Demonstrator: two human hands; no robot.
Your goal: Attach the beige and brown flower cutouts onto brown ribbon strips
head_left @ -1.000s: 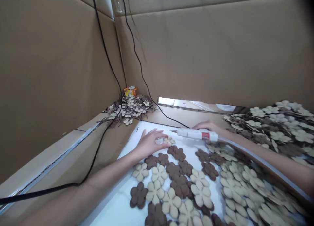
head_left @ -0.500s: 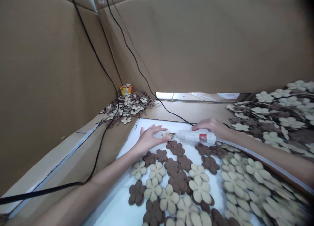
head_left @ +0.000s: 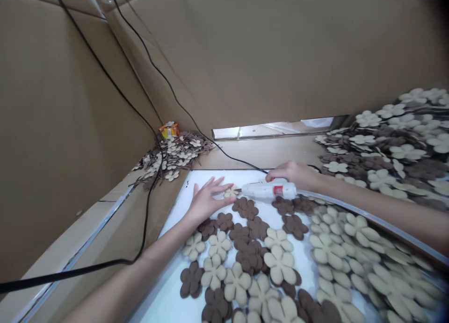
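A white hot glue gun (head_left: 261, 189) with a red label lies sideways in my right hand (head_left: 293, 173), whose fingers are wrapped round its handle. Its dark nozzle points left and meets a small cream flower (head_left: 230, 192). My left hand (head_left: 206, 199) pinches this flower between thumb and index finger, low over the white board (head_left: 178, 206); the other fingers are stretched out. A long clear glue stick (head_left: 351, 211) trails from the gun's back under my right forearm. Brown flowers (head_left: 245, 208) and cream flowers (head_left: 236, 283) lie on the board nearer me.
A heap of cream and brown flowers (head_left: 403, 152) rises at the right. Small flowers with brown stems (head_left: 175, 152) are piled at the back left by an orange box (head_left: 169, 129). Black cables (head_left: 147, 206) hang across the left side. Cardboard walls (head_left: 245, 56) enclose the workspace.
The view has shifted, so most things appear further left. Both hands keep their hold, and the nozzle stays against the small cream flower.
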